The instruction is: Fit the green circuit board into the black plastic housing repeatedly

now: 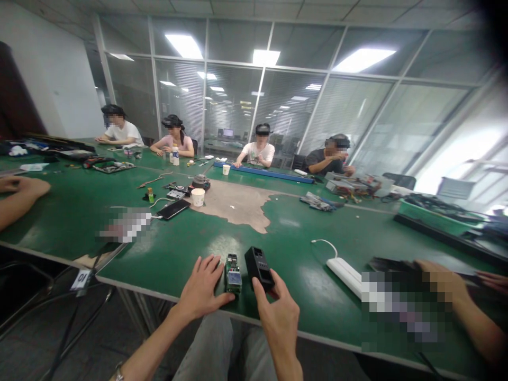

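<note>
A green circuit board point(233, 274) with a small grey screen lies on the green table point(293, 317) near its front edge. Beside it, on the left, my left hand point(204, 288) rests palm down with fingers stretched out. Its thumb reaches to the board's lower end; whether it touches the board I cannot tell. My right hand point(278, 307) grips the near end of a black plastic housing point(259, 267) between thumb and fingers. The housing is tilted, just right of the board, and rectangular openings show in its upper face.
A white power strip point(344, 275) lies to the right, near a co-worker's hand point(444, 280). Farther off are a black phone point(173, 209), a paper cup point(197, 197) and a green crate point(440, 216) of cables. Another person's hand point(27, 190) is at left. Several people sit opposite.
</note>
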Demonstrator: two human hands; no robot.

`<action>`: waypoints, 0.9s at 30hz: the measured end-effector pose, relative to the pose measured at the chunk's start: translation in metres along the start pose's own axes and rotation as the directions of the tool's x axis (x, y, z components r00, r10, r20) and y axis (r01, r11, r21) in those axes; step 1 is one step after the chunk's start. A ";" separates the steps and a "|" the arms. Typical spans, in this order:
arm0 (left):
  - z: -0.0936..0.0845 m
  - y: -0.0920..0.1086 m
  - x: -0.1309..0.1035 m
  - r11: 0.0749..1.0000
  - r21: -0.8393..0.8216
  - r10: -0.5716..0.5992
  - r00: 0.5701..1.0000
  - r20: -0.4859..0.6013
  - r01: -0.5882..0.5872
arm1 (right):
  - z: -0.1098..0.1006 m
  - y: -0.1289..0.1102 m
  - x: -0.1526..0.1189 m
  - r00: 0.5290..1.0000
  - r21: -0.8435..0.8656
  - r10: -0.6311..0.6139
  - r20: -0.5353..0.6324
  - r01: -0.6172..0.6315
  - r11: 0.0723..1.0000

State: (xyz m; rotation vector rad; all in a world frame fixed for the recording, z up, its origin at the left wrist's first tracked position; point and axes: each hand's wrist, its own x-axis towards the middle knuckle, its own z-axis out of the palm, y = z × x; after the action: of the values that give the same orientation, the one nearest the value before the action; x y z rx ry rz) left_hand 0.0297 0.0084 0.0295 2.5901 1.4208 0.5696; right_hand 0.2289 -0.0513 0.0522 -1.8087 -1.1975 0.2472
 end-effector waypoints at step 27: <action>0.011 -0.008 -0.005 0.997 -0.071 0.002 0.995 -0.095 -0.009 | 0.038 -0.029 -0.031 0.959 -0.380 -0.167 0.228 0.246 0.892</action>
State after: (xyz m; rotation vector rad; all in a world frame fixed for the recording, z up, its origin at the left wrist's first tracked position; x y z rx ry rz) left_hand 0.0248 0.0093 0.0152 2.5441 1.3939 0.7394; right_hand 0.1726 -0.0510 0.0443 -2.0201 -1.6646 0.0468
